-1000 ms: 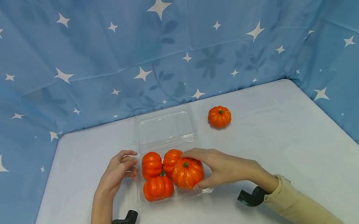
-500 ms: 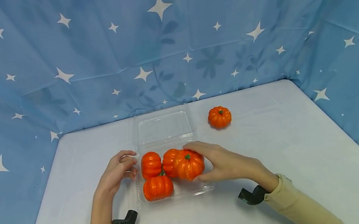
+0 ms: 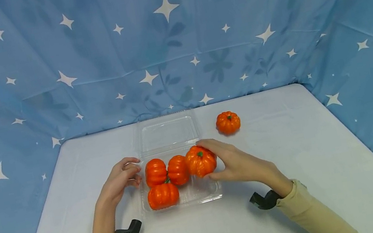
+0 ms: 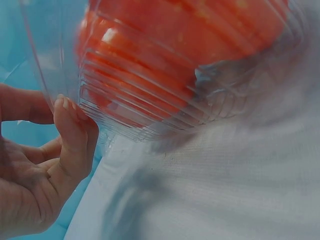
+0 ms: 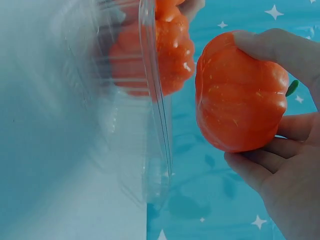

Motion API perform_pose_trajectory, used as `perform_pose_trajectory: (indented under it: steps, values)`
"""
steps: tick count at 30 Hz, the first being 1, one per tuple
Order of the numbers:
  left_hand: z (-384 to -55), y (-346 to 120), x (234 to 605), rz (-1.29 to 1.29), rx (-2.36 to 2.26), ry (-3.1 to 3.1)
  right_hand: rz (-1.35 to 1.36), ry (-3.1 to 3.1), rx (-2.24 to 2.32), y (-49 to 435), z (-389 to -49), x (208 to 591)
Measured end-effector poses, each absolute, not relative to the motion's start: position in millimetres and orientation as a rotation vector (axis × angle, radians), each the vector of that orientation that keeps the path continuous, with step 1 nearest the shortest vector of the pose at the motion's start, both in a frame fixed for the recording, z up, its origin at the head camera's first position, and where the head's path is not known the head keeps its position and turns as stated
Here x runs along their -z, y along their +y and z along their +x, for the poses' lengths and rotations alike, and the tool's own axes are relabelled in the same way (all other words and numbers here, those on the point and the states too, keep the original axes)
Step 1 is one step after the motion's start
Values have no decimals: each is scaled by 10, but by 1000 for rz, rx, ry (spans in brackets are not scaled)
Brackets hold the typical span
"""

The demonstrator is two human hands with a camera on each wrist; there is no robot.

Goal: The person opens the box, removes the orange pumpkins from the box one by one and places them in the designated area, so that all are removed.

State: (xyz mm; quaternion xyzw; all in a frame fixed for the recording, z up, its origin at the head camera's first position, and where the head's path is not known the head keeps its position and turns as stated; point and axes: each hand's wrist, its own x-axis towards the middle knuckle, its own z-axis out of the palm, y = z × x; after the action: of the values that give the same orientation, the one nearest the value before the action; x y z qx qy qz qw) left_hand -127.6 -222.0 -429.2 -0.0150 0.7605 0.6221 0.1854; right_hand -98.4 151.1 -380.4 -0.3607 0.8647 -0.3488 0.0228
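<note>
My right hand [image 3: 237, 161] grips an orange toy pumpkin [image 3: 200, 161] with a green stem, thumb on one side and fingers on the other. In the right wrist view, this pumpkin [image 5: 240, 92] is held apart from the rim of the clear plastic container [image 5: 159, 110]. Inside the open clamshell container [image 3: 200, 197], three more pumpkins lie on their sides: one back left [image 3: 156, 172], one front left [image 3: 163, 196], one in the middle [image 3: 178, 170]. At the container's left edge, my left hand [image 3: 120, 180] pinches the rim, as the fingertips [image 4: 65, 107] in the left wrist view show.
The container's clear lid [image 3: 168, 132] lies folded back behind it. Another small pumpkin [image 3: 228, 122] sits on the white table [image 3: 287, 136] at the back right. A blue starry curtain [image 3: 175, 52] hangs behind and along the sides.
My right hand has carried its pumpkin backward and to the right, uncovering the container's front right corner and more of the middle pumpkin. The left hand has stayed nearly still.
</note>
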Motion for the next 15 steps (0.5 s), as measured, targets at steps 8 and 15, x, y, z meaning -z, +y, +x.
perform_pose_trajectory:
  steps: [8,15]
  values:
    - [-1269,-2219,4280,-36,-1740,2157,-1093,2710,1105,1562,-1029,3808]
    - [-1260,-2215,4276,-25,-1733,2165,-1055,2757,1079,1620,-1065,3790]
